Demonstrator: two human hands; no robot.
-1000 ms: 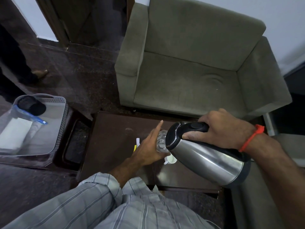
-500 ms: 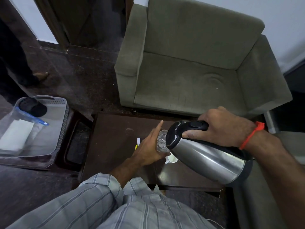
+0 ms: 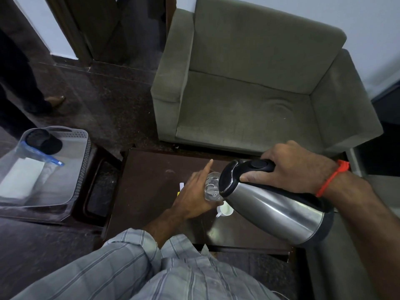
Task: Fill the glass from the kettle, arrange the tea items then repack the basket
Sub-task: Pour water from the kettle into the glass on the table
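Note:
My right hand (image 3: 296,167) grips the black handle of a steel kettle (image 3: 275,208), which is tilted with its spout over a clear glass (image 3: 211,187). My left hand (image 3: 194,195) is wrapped around the glass, index finger pointing out, holding it above the dark wooden table (image 3: 151,187). Water shows inside the glass. A small white cup (image 3: 226,210) sits on the table just below the kettle's body. A white and yellow packet (image 3: 180,188) peeks out beside my left hand. The grey basket (image 3: 84,148) stands to the left on a lower surface.
The basket holds a black round lid (image 3: 43,140), a zip bag with a blue seal (image 3: 41,156) and a white folded item (image 3: 20,180). A green armchair (image 3: 259,94) stands behind the table. Another person's legs and shoe (image 3: 54,101) are at far left.
The kettle stays tilted over the glass and both hands hold their positions. Only the view has shifted slightly.

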